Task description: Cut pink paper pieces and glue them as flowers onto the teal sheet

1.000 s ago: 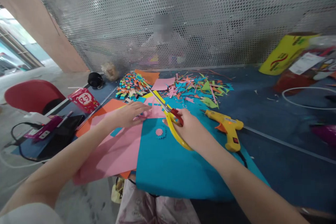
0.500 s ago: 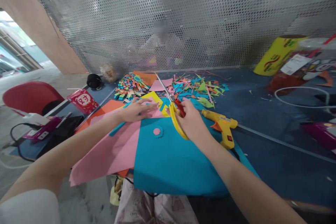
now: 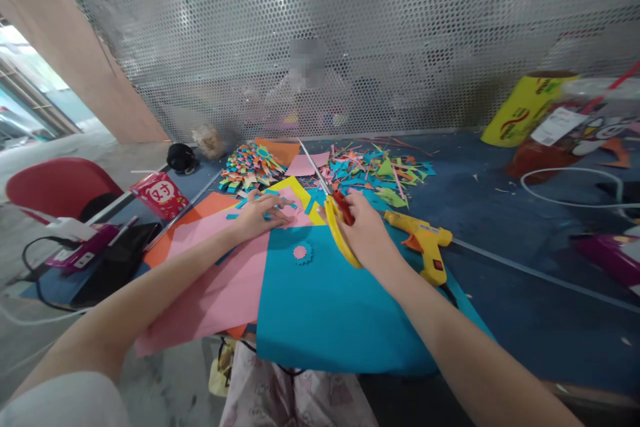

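Note:
My right hand (image 3: pixel 364 230) is closed round the scissors (image 3: pixel 336 220), which have yellow and red handles; their metal blades point away from me. My left hand (image 3: pixel 260 213) lies palm down with its fingers apart over the pink paper (image 3: pixel 215 287), among small blue paper strips (image 3: pixel 231 216). Yellow paper (image 3: pixel 295 183) shows just beyond its fingertips. In front of both hands lies a large blue sheet (image 3: pixel 345 313), bearing a small blue scalloped piece with a pink disc (image 3: pixel 300 253). Whether anything small sits under my left fingers is hidden.
A yellow glue gun (image 3: pixel 424 240) lies right of my right hand. Colourful paper scraps (image 3: pixel 370 167) and a pile of cut pieces (image 3: pixel 250 167) lie behind. A red packet (image 3: pixel 159 195) and purple power strip (image 3: pixel 83 250) stand left; a drink cup (image 3: pixel 550 140) stands right.
My left hand has shifted slightly left, its fingers a little more bent, exposing more pink and yellow paper. My right hand keeps the scissors in nearly the same place.

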The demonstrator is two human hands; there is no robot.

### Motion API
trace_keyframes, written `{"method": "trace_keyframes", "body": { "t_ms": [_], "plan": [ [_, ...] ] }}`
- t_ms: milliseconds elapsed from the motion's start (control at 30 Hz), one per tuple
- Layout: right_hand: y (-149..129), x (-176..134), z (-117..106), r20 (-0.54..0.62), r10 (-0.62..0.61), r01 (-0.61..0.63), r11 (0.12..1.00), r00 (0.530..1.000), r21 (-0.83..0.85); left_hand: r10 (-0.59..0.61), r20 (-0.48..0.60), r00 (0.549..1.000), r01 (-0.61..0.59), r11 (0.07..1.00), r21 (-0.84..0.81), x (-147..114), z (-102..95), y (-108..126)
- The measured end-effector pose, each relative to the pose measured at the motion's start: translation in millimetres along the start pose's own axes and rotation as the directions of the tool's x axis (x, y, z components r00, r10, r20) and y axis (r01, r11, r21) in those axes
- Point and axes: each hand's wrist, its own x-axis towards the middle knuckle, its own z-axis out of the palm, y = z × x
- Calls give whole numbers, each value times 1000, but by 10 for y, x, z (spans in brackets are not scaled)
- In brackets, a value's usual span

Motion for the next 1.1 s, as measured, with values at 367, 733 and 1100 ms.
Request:
{"method": "trace_keyframes", "body": {
  "t_ms": [367,733,1100],
  "plan": [
    [-29,28,-14,-122,-57,69,992,991,103,6,-201,980,-47,978,-202,163,-276,62],
    [-25,2,11,-62,-36,42,995,997,88,17,87,996,-24,997,74,-166,-188,47],
    [-52,54,-51,-138,-6,21,994,990,106,-130,109,985,132,991,-5,-7,-106,37]
  ]
}}
